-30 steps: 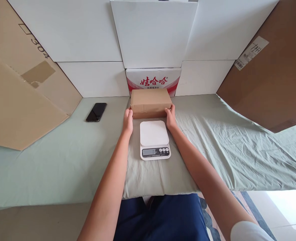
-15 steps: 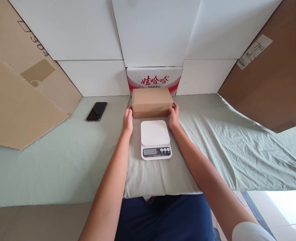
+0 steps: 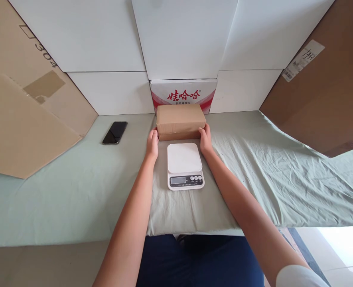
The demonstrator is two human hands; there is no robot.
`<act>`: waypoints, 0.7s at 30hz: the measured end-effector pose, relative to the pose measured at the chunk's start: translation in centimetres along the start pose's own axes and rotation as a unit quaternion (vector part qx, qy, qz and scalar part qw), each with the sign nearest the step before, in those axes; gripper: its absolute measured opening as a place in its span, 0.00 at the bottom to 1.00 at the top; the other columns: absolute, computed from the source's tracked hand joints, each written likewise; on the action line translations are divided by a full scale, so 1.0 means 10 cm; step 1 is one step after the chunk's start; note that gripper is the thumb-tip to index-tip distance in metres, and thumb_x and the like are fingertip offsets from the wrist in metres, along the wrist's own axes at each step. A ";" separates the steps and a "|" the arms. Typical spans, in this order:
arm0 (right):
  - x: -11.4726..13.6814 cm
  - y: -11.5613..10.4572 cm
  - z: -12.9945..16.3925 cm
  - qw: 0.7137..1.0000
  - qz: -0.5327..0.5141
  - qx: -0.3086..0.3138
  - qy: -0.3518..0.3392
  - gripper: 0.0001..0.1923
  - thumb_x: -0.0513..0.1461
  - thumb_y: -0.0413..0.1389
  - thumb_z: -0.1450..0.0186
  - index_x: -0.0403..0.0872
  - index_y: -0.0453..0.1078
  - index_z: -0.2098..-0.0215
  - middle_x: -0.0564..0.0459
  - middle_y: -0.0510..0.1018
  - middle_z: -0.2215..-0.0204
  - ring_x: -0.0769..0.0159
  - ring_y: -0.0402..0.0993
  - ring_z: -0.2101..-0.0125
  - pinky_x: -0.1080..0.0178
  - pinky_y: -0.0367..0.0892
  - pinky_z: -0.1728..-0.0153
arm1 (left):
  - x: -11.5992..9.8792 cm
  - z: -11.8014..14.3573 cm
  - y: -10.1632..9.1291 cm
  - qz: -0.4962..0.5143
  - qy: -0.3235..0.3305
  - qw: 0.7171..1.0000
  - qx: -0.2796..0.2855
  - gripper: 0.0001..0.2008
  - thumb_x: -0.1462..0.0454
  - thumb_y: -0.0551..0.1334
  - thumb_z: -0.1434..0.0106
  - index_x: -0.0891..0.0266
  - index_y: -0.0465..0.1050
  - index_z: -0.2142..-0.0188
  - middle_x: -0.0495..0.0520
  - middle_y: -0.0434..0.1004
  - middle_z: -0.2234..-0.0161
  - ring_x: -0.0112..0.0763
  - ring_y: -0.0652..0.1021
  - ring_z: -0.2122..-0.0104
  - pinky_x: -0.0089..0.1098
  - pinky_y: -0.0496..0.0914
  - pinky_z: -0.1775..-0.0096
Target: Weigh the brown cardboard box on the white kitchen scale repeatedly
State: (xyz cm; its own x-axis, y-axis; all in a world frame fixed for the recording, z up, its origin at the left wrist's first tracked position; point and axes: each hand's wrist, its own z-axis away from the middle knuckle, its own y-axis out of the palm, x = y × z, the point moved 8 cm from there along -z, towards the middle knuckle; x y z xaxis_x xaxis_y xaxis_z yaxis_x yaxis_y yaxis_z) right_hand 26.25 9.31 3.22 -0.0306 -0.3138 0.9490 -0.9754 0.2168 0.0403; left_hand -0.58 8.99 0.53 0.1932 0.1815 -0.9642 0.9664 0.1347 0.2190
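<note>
holds a box [image 3: 180, 116] between left grip [image 3: 152, 144] and right grip [image 3: 205, 140], near the middle of the bench's [image 3: 74, 211] far edge, long side running roughly along that edge. has both hands half curled about opposite ends of the box, right thumb on the near face, left thumb by the near left corner, other fingers partly out of sight. cannot tell whether lifting the box slightly or resting it on the cloth [image 3: 254, 159]. has the box in front of a carton [image 3: 184, 88] with red writing; cannot tell whether touching it.

shows a white scale [image 3: 184, 158] just on the near side of the box, about midway between far and near edges, display toward the near edge, too faint to read. shows a phone [image 3: 115, 132] lying dark screen up, left of left grip, closer to the far edge.

meets white panels [image 3: 182, 40] along the far edge, a board [image 3: 23, 123] marked 304 at the far left corner, and a brown panel [image 3: 328, 91] with a label at the far right.
</note>
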 end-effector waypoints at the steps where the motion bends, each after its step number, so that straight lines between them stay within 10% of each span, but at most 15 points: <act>1: 0.00 0.00 0.00 1.000 0.004 -0.004 0.005 0.21 0.46 0.50 0.35 0.50 0.63 0.45 0.46 0.72 0.39 0.54 0.65 0.37 0.45 0.58 0.31 | 0.00 0.00 0.00 0.000 0.001 1.000 -0.001 0.32 0.39 0.58 0.35 0.56 0.71 0.41 0.60 0.74 0.37 0.44 0.71 0.33 0.39 0.66 0.35; 21: 0.03 -0.02 0.01 0.999 0.007 -0.027 0.016 0.19 0.47 0.51 0.36 0.51 0.65 0.48 0.47 0.73 0.41 0.53 0.65 0.39 0.45 0.58 0.31 | -0.02 0.01 0.02 0.002 0.015 1.000 0.000 0.32 0.40 0.58 0.34 0.57 0.71 0.42 0.61 0.76 0.38 0.45 0.72 0.34 0.40 0.67 0.36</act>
State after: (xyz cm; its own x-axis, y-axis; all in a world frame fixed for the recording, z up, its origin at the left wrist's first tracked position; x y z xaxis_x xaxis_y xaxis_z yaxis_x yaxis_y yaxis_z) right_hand 26.41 9.07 3.43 -0.0358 -0.2809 0.9591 -0.9618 0.2703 0.0433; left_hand -0.40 8.92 0.77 0.1930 0.2104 -0.9584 0.9655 0.1334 0.2237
